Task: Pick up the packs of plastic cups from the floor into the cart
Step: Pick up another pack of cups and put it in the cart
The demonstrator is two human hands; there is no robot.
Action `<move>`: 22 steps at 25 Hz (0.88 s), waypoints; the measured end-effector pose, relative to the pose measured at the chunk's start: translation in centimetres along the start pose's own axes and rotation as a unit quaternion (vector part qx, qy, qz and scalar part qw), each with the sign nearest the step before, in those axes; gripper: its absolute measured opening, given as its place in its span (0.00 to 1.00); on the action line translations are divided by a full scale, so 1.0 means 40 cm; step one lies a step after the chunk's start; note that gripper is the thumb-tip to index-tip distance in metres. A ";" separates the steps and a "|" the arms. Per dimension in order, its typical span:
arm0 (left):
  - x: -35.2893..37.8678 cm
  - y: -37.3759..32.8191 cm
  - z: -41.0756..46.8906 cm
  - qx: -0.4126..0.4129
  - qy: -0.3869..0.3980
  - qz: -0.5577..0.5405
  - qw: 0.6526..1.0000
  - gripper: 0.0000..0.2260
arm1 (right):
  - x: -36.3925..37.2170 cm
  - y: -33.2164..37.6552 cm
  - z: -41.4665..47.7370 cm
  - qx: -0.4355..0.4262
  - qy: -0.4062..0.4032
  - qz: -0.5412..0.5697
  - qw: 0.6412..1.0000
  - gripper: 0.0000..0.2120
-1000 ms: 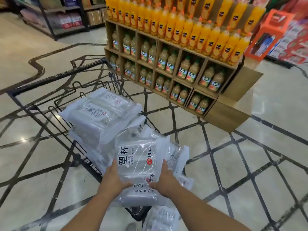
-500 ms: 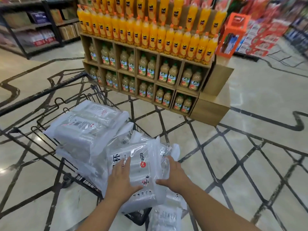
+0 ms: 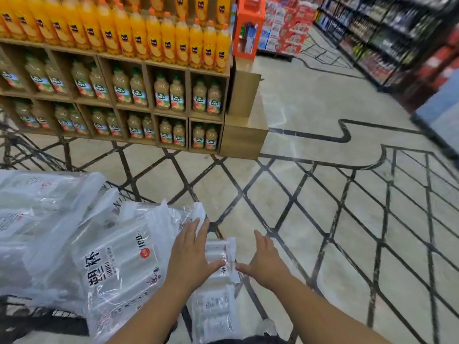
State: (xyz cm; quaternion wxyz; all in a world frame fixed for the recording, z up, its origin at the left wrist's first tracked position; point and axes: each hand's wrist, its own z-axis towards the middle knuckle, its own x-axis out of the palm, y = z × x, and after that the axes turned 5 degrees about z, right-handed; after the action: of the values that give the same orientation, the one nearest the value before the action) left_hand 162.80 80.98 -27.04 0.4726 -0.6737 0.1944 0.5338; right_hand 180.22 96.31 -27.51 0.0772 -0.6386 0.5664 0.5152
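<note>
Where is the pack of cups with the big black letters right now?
The pack lies at the lower left of the head view, on the other packs in the cart, just left of the left hand.

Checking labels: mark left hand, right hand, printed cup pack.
left hand (image 3: 192, 254): head view, back of hand.
right hand (image 3: 267, 263): head view, back of hand.
printed cup pack (image 3: 116, 266): head view, label face by black characters.

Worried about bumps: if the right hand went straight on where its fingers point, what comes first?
Nothing close: ahead of the right hand lies bare beige floor with black lines; further on, probably the brown cardboard juice display, though depth is unclear.
</note>
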 end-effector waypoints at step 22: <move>0.542 -0.187 0.017 -0.196 0.242 0.109 0.944 0.44 | 0.016 -0.531 0.429 -0.018 0.220 -0.096 0.970 0.54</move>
State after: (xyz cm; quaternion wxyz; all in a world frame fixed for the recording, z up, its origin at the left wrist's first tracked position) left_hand 175.85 90.36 -43.39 0.2085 -0.8368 0.2668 0.4303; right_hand 187.37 114.96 -46.15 -0.0116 -0.7892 0.4961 0.3618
